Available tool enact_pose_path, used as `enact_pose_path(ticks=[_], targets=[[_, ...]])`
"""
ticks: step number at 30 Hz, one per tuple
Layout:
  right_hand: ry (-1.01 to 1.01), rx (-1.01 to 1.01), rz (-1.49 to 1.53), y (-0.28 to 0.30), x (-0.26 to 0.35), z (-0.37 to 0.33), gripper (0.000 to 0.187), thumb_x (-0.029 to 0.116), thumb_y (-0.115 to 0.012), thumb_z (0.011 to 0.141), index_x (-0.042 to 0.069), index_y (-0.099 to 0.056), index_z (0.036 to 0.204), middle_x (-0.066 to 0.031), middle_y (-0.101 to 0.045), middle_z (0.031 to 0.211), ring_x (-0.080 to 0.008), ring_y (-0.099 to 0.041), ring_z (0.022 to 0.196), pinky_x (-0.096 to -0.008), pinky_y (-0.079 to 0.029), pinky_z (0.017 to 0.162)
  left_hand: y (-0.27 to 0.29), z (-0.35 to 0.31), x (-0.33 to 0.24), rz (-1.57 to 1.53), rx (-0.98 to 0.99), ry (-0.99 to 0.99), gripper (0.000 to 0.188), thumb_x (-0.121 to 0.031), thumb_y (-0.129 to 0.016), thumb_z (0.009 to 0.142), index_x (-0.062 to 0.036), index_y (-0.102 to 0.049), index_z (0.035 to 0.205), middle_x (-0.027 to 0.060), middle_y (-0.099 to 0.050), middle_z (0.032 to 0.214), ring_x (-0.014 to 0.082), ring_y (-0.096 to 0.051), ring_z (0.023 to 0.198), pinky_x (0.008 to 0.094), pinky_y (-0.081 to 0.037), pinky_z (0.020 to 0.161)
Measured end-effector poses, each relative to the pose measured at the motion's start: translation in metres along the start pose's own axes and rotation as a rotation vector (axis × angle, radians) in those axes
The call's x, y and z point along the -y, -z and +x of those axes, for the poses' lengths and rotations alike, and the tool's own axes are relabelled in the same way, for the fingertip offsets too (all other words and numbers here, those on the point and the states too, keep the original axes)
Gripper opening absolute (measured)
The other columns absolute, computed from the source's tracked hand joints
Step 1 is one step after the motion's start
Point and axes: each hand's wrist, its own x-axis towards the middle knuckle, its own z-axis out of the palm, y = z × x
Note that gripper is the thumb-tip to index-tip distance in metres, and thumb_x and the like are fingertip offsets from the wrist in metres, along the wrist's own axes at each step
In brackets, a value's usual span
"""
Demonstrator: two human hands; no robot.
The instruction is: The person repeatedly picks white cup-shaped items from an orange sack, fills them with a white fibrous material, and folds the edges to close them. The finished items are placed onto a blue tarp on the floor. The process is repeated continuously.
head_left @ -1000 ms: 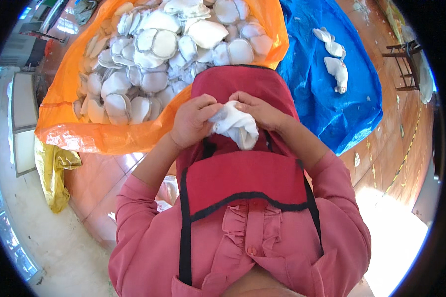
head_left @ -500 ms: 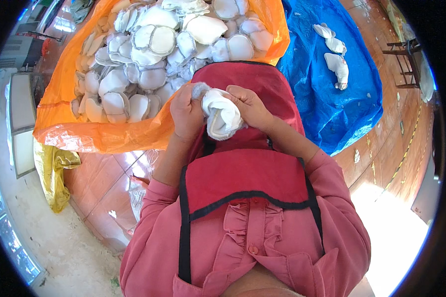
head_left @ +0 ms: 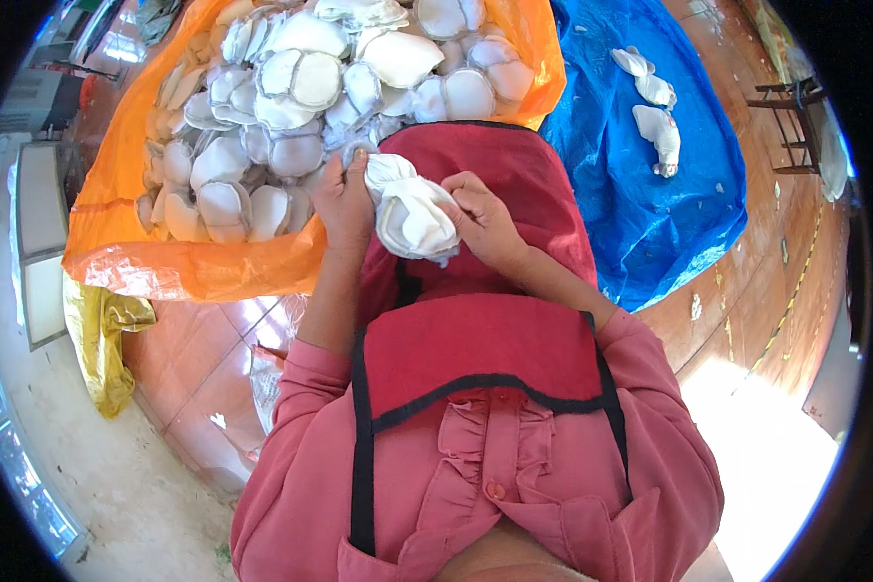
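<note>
A white sewn cloth piece (head_left: 413,215) with a greyish fuzzy seam edge hangs between my hands above the red apron (head_left: 495,160). My left hand (head_left: 347,202) is closed on its upper left end, where the fabric is bunched into a narrow neck. The fingers of my right hand (head_left: 483,219) pinch the folded edge on the other side. What this cloth piece is for cannot be made out. To the left, a heap of similar white cloth pieces (head_left: 225,206), rounded and seamed with grey fuzz, fills the orange sheet.
The orange plastic sheet (head_left: 165,276) curls up at its near rim. On the right, a blue plastic sheet (head_left: 684,228) bears two white twisted cloth pieces (head_left: 660,134). A yellow bag (head_left: 102,344) lies by the wall, and a dark wooden stool (head_left: 793,126) stands at the far right.
My left hand has shifted slightly left, its thumb now upright along the cloth. The cloth piece has been drawn out longer, with more white fabric showing. My right hand has opened its grip into a pinch.
</note>
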Motion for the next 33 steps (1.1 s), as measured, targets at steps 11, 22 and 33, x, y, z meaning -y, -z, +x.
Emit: enact_pose_path(ticks=[11,22,33], targets=[[-0.218,0.275,-0.12,0.025,0.012,0.023,0.038,0.02,-0.079,0.08,0.004,-0.061,0.109,-0.0042,-0.062,0.096,-0.0132,-0.059,0.087,-0.0287,-0.048,0.081,-0.004,-0.006,-0.002,0.293,0.275,-0.148,0.018,-0.02,-0.066,0.086,-0.0032,-0.063,0.08,0.0129,-0.058,0.073,0.0281,-0.058,0.066,0.0369,-0.044,0.06],[-0.285,0.388,-0.636,0.014,0.006,0.041,0.047,0.044,-0.076,0.071,0.004,-0.059,0.088,-0.0182,-0.062,0.079,-0.0348,-0.062,0.074,-0.0452,-0.047,0.065,-0.031,-0.003,0.022,0.582,0.205,0.01,0.032,-0.035,-0.06,0.089,-0.0049,-0.064,0.081,0.0185,-0.062,0.074,0.0388,-0.06,0.07,0.0465,-0.046,0.062],[0.131,0.261,-0.653,0.011,-0.022,0.027,0.019,0.013,-0.069,0.067,0.007,-0.057,0.081,-0.0094,-0.056,0.09,-0.0293,-0.053,0.088,-0.0384,-0.042,0.082,-0.031,0.013,0.059,0.595,0.227,0.258,0.039,-0.039,-0.059,0.088,-0.0017,-0.071,0.088,0.0227,-0.068,0.084,0.0401,-0.066,0.08,0.0457,-0.05,0.071]])
